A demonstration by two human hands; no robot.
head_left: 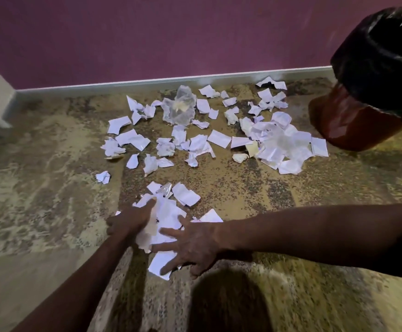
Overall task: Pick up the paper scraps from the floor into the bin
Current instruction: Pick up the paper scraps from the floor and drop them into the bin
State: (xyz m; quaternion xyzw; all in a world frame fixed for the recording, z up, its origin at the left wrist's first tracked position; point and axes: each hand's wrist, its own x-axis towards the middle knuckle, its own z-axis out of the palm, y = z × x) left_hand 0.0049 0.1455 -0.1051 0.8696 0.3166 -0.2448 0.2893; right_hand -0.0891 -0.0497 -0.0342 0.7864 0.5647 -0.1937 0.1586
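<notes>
Hands (161, 233) press paper scraps (164, 219).

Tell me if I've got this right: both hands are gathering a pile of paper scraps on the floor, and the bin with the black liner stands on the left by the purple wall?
Not quite. The bin with its black liner is on the right, not the left, as the head view shows. The rest holds: the left hand and right hand are gathering a pile of scraps on the floor, near the purple wall.
</notes>
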